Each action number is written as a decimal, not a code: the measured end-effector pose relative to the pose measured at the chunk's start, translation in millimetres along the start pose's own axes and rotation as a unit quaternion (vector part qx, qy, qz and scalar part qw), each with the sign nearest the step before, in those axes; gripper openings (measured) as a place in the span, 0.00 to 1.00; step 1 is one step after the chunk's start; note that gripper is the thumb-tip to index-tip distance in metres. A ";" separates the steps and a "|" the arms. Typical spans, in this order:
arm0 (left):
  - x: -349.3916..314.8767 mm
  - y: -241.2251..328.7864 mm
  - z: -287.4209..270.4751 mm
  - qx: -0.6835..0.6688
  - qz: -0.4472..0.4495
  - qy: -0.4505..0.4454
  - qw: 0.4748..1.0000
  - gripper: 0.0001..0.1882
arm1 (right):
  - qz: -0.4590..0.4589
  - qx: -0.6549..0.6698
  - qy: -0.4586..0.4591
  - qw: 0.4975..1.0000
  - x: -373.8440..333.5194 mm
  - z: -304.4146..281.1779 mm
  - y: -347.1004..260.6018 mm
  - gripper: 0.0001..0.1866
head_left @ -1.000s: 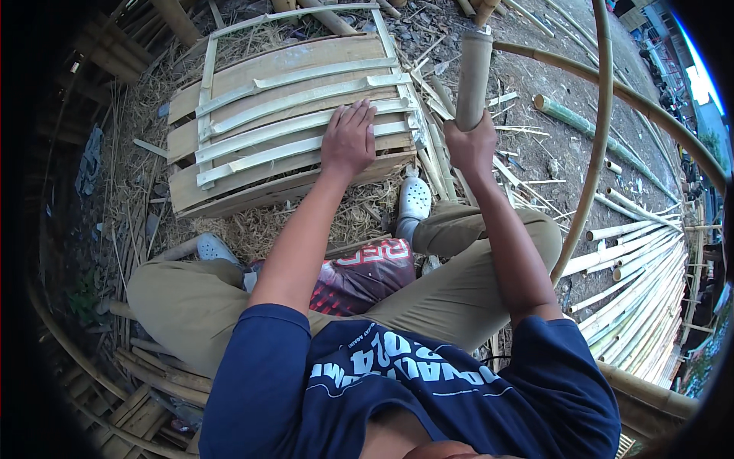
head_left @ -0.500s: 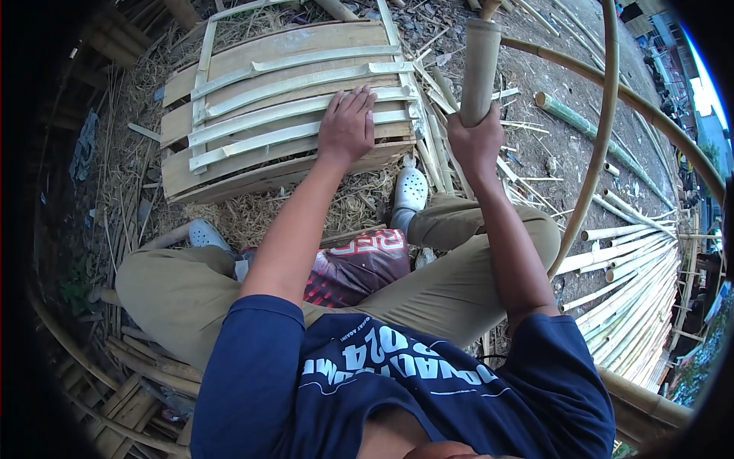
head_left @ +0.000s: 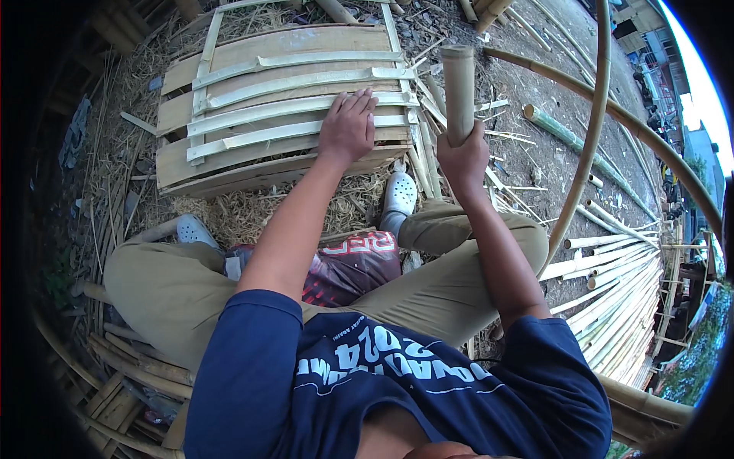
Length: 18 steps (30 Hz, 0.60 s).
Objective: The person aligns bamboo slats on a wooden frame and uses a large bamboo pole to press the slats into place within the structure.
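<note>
In front of me stands a low wooden bench (head_left: 306, 42) made of planks. A frame of pale bamboo strips (head_left: 302, 85) lies on it, several crosswise strips over two longer side strips. My left hand (head_left: 348, 126) lies flat on the nearer strips toward their right end, fingers extended and close together. Off the bench's right side, my right hand (head_left: 464, 159) is wrapped round the lower end of a thick bamboo piece (head_left: 459, 88), held like a mallet with its wide end up and away from me.
Cut bamboo poles (head_left: 612, 306) are stacked at the right. A green bamboo pole (head_left: 569, 138) lies on the ground beyond a curved bamboo pole (head_left: 590, 145) that rises close to my right arm. Shavings and split strips litter the ground around the bench. A dark printed cloth (head_left: 355, 268) lies between my legs.
My right hand and the bamboo piece have come slightly lower and to the left in view. My left hand stays flat on the strips. The whole view has shifted a little.
</note>
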<state>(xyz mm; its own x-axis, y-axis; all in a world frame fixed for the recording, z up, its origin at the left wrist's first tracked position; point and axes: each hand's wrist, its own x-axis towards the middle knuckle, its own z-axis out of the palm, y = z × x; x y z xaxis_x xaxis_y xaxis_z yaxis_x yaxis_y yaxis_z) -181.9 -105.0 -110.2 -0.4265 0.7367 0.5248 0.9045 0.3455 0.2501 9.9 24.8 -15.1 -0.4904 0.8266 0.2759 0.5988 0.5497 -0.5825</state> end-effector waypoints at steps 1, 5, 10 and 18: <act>0.7 1.0 0.3 -0.003 -0.005 -0.003 1.000 0.24 | 0.000 -0.004 -0.005 1.000 1.7 11.3 17.8 0.20; 3.0 -5.6 2.3 0.010 -0.007 0.006 1.000 0.24 | -0.010 -0.177 -0.154 0.972 1.3 15.9 28.1 0.25; 3.6 4.8 5.9 0.010 0.006 0.002 1.000 0.24 | 0.014 -0.191 -0.171 0.967 9.6 20.1 55.3 0.26; 17.5 -4.5 1.7 0.023 0.017 0.018 0.999 0.24 | 0.017 -0.157 -0.235 0.959 19.9 17.2 34.0 0.27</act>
<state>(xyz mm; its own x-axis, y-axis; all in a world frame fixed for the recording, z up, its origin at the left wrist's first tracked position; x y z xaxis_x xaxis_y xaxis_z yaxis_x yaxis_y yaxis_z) -193.5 -92.6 -103.5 -0.3945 0.7272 0.5617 0.9173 0.3473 0.1947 9.6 57.9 -42.5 -0.6539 0.7400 -0.1577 0.7447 0.5928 -0.3065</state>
